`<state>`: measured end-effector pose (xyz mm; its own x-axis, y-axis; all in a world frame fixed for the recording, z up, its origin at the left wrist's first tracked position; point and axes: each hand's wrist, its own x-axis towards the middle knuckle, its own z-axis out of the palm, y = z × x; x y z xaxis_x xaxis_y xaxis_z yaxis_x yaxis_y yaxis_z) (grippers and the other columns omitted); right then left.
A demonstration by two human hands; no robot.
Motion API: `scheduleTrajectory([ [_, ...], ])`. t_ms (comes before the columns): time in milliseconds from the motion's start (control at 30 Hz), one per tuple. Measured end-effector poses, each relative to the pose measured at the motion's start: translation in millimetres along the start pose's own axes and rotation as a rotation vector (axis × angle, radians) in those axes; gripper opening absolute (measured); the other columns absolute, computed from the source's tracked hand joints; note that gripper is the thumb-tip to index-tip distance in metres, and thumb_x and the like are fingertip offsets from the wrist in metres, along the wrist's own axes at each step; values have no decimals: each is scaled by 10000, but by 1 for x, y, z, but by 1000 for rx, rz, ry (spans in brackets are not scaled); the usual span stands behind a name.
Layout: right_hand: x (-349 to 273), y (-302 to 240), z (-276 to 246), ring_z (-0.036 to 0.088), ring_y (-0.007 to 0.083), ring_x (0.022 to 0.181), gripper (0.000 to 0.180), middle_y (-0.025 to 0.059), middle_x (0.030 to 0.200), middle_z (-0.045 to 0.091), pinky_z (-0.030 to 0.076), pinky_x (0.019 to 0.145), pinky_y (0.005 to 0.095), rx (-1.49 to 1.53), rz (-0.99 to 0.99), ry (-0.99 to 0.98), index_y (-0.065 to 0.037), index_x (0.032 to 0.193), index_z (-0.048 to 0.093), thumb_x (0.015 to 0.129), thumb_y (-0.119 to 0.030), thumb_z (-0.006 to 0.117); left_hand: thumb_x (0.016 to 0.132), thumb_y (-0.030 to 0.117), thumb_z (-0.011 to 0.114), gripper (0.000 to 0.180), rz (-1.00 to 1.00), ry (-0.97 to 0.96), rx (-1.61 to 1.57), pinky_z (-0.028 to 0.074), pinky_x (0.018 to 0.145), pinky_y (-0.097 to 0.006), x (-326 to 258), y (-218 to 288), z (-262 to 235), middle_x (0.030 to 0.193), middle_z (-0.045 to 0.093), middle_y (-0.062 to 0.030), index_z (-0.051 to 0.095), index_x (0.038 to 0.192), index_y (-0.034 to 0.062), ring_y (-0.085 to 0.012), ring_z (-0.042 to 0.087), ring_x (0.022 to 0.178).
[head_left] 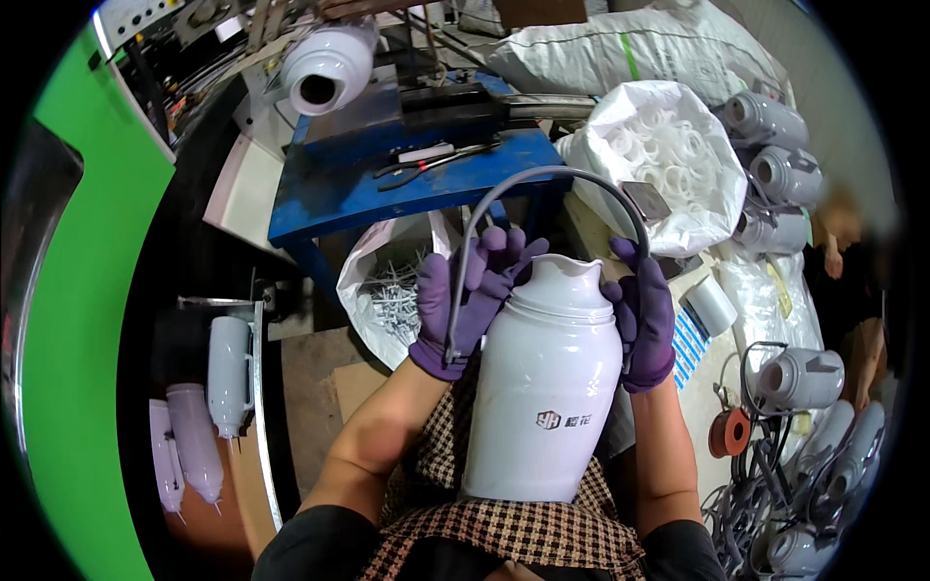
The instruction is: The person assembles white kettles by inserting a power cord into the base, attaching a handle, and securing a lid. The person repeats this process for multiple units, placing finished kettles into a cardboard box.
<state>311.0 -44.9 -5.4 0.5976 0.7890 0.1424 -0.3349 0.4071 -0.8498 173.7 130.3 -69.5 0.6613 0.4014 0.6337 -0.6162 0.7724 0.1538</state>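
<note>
Grey bail handle (555, 171) could smack the white flask (547, 368) from 10 o'clock if left hand (486, 308), fingers loose and unclenched against it, slips; can't tell if right hand (653, 315) grips

Pliers (418, 173) and bulk-sacked rings (668, 155) show a workshop.

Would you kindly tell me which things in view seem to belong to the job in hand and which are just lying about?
Seemingly part of the job:
- white jug, between the hands
- grey handle, arching from left hand to right hand

Seemingly just lying about:
- pliers, on the blue bench
- orange spool
- large white sack
</note>
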Motion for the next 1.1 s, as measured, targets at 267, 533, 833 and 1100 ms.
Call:
scheduleTrajectory([
  [267,6,33,2,371,62,504,408,-46,593,402,476,727,171,359,-148,99,28,1423,480,1138,-219,323,955,126,617,393,-466,337,676,482,1021,-305,20,32,26,1210,649,-85,591,1318,-22,-152,623,1096],
  [533,18,30,-9,429,336,1457,745,188,1519,481,363,1188,495,386,108,-270,-113,1625,285,1036,-527,481,786,255,764,206,416,-810,1538,447,1043,-467,6,24,69,966,658,-28,638,895,133,-236,611,956],
  [833,16,17,-20,517,333,1335,882,216,1542,465,417,1137,480,660,101,-93,-30,1579,363,982,-666,499,1065,529,421,541,-288,374,476,437,1107,-408,36,1,25,1231,631,-175,598,970,27,-255,598,1098],
  [1100,9,-26,-29,434,114,531,406,2,675,507,472,670,299,-158,-133,-330,-36,1397,558,1103,-268,401,1076,622,261,870,-635,209,503,453,1131,-401,59,3,24,1332,654,-244,594,1307,-148,-309,632,1244],
])
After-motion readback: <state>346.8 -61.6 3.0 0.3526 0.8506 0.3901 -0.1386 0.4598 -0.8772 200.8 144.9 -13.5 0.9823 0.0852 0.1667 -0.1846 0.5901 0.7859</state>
